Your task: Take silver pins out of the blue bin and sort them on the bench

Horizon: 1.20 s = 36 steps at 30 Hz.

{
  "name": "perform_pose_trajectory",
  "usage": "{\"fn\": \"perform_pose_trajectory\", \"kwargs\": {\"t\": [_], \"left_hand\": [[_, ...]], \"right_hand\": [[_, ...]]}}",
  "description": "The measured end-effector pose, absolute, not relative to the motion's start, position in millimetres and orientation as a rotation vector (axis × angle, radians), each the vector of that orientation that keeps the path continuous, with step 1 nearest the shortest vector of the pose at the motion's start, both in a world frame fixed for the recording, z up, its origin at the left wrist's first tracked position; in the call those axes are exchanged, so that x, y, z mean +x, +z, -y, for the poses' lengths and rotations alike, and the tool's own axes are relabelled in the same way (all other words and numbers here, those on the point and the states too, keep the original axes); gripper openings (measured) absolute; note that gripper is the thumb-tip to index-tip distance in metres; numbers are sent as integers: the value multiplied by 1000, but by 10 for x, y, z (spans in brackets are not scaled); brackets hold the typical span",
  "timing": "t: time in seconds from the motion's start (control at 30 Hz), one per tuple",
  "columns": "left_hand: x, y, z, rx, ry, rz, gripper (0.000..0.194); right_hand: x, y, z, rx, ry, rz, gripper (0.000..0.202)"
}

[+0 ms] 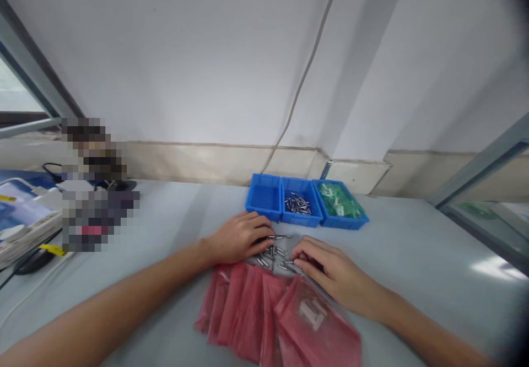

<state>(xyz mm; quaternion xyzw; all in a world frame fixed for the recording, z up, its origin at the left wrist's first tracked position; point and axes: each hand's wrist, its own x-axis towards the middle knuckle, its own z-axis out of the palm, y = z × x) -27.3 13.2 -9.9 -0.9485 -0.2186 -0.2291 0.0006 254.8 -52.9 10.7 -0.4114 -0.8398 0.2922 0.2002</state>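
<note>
Small metal pins (273, 252) lie in a loose pile on the grey table between my hands. My left hand (242, 237) is over the pile's left side, its fingers curled round some of the pins. On the right, my right hand (316, 262) pinches a metal pin between thumb and forefinger. Several red plastic bags (252, 312) overlap in a fan just below the pile. The rightmost red bag (326, 334) shows white pieces inside it.
Behind the pile stand three blue bins: a bare one (265, 196), one with metal pins (298, 204) and one with green bags (339, 201). A power strip (31, 235) and cables lie at the left. Metal frames flank the table (413, 235).
</note>
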Motion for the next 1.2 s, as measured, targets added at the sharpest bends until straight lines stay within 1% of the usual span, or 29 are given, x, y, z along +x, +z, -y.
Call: {"fn": "perform_pose_trajectory", "kwargs": {"t": [1.03, 1.2], "left_hand": [[-277, -86, -131, -2987, -687, 708, 32], [-278, -83, -137, -2993, -684, 703, 31]], "right_hand": [[2552, 68, 517, -1160, 845, 2345, 14], [2564, 65, 506, -1156, 850, 2352, 17]]}}
